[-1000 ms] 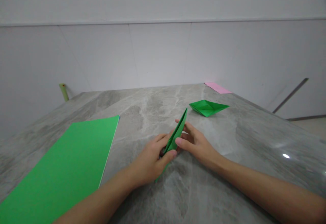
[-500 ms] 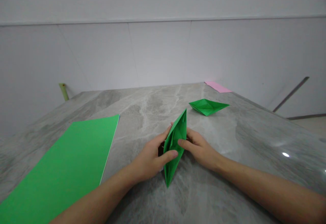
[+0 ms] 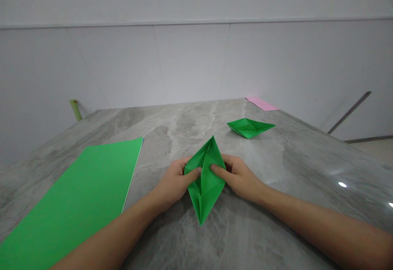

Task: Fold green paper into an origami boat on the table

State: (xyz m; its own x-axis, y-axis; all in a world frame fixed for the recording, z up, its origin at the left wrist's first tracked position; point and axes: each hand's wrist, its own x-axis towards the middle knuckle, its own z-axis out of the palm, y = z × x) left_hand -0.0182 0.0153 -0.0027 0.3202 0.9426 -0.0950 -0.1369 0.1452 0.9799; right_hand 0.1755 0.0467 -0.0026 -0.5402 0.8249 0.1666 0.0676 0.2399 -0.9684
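Between my two hands is a green folded paper boat (image 3: 209,188), its hollow side facing me and its pointed ends toward and away from me. My left hand (image 3: 176,182) grips its left side, thumb pressed inside and fingers behind the paper. On the other side, my right hand (image 3: 241,178) holds it the same way, with the thumb inside near the middle crease. The fingers behind the paper are mostly hidden. A second green paper boat (image 3: 250,128) rests on the table beyond my right hand.
A stack of green paper sheets (image 3: 82,196) lies on the grey marbled table (image 3: 172,126) at the left. Pink paper (image 3: 262,103) sits at the far right edge, close to the white wall (image 3: 190,61).
The held boat has been spread wider, its sides drawn apart and its hollow more exposed. My left hand has shifted left, and its thumb has moved up inside the paper.
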